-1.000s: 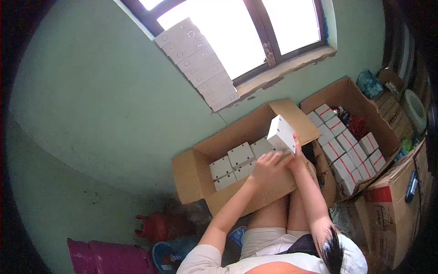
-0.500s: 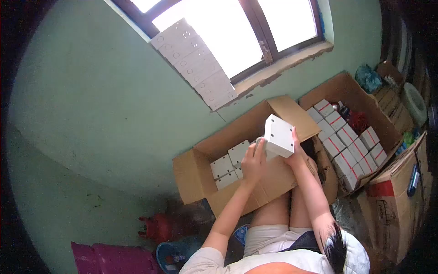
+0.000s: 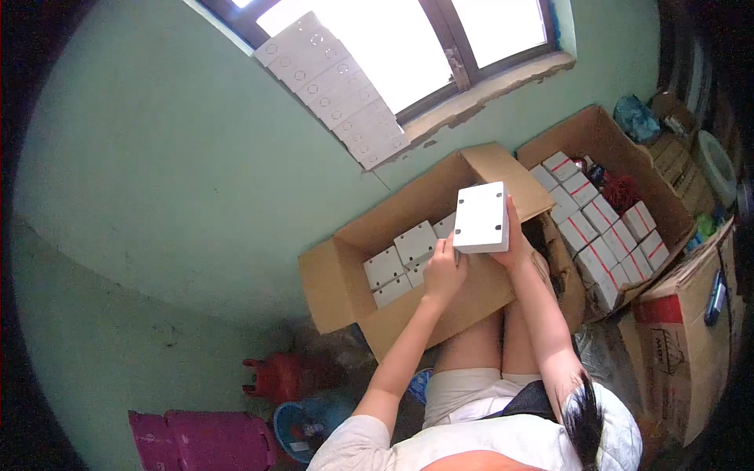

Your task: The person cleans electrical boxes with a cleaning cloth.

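The right hand (image 3: 514, 237) has a closed grip on the white box's (image 3: 481, 216) right side, above the open carton (image 3: 483, 294); the left hand (image 3: 445, 273) meets its lower left corner, hold unclear. Probably light, stiff, smooth: best held by opposite edges.

Bare forearms (image 3: 542, 318) are pointing forward, bare left hand (image 3: 444, 275) is sitting lower, fingers bent, and bare right hand (image 3: 514, 245) (mostly hidden fingers, tbh) is gripping higher up.
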Action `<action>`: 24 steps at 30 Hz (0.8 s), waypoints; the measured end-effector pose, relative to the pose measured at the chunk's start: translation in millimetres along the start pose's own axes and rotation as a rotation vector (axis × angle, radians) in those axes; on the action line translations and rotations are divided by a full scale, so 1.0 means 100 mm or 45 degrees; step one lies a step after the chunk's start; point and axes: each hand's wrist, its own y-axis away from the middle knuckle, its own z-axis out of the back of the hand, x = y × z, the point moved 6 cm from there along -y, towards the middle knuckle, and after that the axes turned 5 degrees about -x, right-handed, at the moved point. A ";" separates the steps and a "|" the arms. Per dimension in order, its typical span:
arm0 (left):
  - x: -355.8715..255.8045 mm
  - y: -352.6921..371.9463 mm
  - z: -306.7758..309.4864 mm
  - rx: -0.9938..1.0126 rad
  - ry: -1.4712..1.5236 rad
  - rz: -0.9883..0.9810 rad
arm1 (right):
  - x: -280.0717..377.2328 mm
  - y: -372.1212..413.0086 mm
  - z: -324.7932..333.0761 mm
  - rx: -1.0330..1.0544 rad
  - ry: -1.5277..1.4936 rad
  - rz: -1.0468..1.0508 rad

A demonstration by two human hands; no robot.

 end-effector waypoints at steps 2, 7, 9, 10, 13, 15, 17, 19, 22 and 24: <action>0.01 0.02 -0.12 0.143 -0.003 0.074 | 0.00 0.01 0.02 0.036 -0.043 -0.013; 0.04 0.04 -0.26 0.170 0.040 0.049 | -0.05 -0.07 0.01 0.212 -0.115 -0.049; 0.04 0.08 -0.29 0.208 0.043 0.061 | -0.06 -0.08 0.06 0.239 -0.150 -0.063; 0.06 0.07 -0.27 0.195 0.081 0.023 | -0.08 -0.12 0.12 0.216 -0.161 -0.066; 0.13 0.10 -0.14 0.175 0.135 0.026 | -0.20 -0.26 0.43 0.101 0.115 0.057; 0.15 0.08 0.06 0.048 0.230 0.139 | -0.24 -0.15 0.47 0.127 -0.041 -0.069; 0.08 0.05 0.29 -0.021 0.295 0.257 | -0.38 -0.33 0.87 0.079 0.164 0.027; -0.11 -0.01 0.66 -0.230 0.426 0.215 | -0.40 -0.19 0.60 0.039 0.070 -0.335; -0.47 0.02 0.87 -0.123 0.261 -0.303 | -0.50 -0.24 0.60 0.070 0.433 -0.484; -0.63 0.11 0.86 -0.046 0.212 -0.437 | -0.52 -0.19 0.47 -0.059 0.364 -0.438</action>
